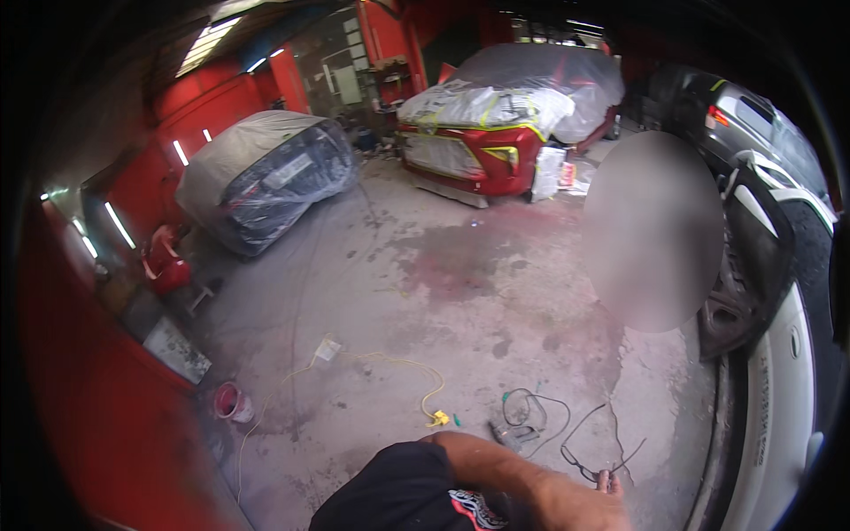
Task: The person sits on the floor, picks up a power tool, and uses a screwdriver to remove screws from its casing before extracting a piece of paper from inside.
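My left arm, in a black short sleeve, crosses the lower edge toward the right. At its end my left hand (607,487) has its fingers closed around something small and dark that I cannot make out, over a thin dark cable (580,465). To its left a grey tool (513,434) with a looped black cord lies on the concrete floor (310,292), near a yellow plug (438,418) on a long yellow cord. My right hand is out of view.
A covered car (266,177) stands left, a masked red car (505,168) at the back, a silver car (744,115) and white car (779,389) right, beside a dark panel (744,301). A red-stained bucket (232,403) sits near the red wall. A blurred oval hides part of the right.
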The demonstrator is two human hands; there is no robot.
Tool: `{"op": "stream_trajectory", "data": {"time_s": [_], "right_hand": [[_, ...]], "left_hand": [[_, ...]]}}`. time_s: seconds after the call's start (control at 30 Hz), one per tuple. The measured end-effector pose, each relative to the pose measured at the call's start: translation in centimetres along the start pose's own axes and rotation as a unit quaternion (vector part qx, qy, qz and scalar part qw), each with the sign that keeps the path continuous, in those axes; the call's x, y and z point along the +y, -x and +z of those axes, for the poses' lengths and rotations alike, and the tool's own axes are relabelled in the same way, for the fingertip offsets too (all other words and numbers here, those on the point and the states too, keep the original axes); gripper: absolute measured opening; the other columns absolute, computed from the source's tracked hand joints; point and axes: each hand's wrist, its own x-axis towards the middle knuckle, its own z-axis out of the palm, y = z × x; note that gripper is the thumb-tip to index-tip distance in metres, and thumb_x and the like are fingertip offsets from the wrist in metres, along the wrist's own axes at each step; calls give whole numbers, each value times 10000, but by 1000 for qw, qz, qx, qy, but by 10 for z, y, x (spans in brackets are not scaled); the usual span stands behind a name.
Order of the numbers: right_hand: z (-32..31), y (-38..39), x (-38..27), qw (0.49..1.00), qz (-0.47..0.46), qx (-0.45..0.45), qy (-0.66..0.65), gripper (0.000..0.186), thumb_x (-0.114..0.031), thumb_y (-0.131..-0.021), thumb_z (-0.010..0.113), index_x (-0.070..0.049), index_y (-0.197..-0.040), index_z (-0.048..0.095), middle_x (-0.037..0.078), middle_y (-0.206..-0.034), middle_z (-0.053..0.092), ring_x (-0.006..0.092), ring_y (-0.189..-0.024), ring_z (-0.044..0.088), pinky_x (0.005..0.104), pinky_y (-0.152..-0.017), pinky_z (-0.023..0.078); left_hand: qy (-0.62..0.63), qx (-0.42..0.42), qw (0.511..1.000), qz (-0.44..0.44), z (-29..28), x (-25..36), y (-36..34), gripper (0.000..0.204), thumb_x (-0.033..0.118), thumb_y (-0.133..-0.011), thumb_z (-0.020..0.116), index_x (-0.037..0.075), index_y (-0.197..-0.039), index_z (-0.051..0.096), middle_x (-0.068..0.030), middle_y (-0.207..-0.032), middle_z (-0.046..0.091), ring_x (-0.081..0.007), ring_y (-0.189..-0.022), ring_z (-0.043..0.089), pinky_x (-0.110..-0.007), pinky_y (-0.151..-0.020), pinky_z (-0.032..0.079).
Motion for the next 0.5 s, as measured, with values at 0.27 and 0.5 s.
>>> {"op": "stream_trajectory", "data": {"time_s": [0.27, 0.5], "right_hand": [[-1, -2, 17, 1000, 13, -2, -10, 356, -388, -970, 605, -38, -1031, 616, 54, -636, 595, 125, -410, 494, 275, -387, 351], [-26, -38, 30, 996, 80, 11, -33, 420, -473, -971, 580, -73, -1096, 577, 23, -462, 453, 126, -324, 422, 266, -308, 263]], "left_hand": [[-98, 109, 988, 56, 7, -20, -13, 212, 99, -832, 610, 39, -1035, 628, -109, -749, 556, -283, -709, 570, -390, -604, 439], [-374, 271, 870, 176, -81, -175, -130, 248, 25, -740, 655, 61, -984, 682, -144, -760, 613, -328, -733, 615, -425, -631, 470]]}}
